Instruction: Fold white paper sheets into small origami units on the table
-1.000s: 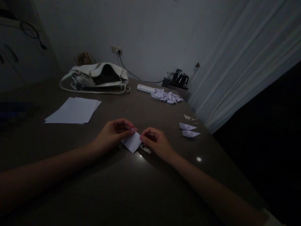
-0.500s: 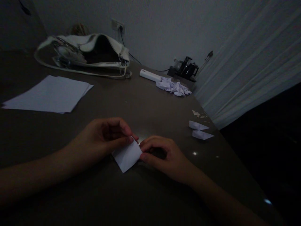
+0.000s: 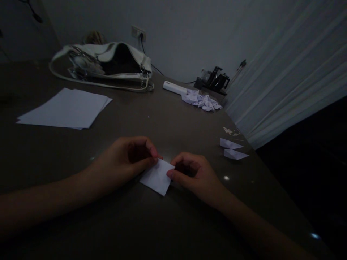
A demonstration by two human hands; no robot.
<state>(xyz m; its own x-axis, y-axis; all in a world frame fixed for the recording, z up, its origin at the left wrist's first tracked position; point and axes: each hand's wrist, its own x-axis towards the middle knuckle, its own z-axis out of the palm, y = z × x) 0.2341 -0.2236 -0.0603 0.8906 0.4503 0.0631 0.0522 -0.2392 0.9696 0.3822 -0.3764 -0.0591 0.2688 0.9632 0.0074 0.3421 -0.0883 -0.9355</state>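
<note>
A small white square of folded paper (image 3: 158, 177) is held between my two hands, just over the dark table (image 3: 130, 224). My left hand (image 3: 135, 155) pinches its upper corner between thumb and forefinger. On the other side, my right hand (image 3: 191, 170) grips the right corner, thumb on top and fingers behind. The fingertips beneath the paper are hidden. Two small folded paper pieces (image 3: 235, 155), pointed at one end, lie side by side to the right of my right hand.
A stack of white paper sheets (image 3: 66, 108) lies at the left. Behind it sits a white handbag (image 3: 108, 54). Folded paper shapes (image 3: 202, 100) are heaped beside a white oblong object (image 3: 174, 87). A black tray with a kettle (image 3: 221, 82) stands at the back, near a pale curtain (image 3: 282, 72).
The folded paper has turned and moved slightly right along with both hands, and now shows a flatter square face. The whole view has shifted a little.
</note>
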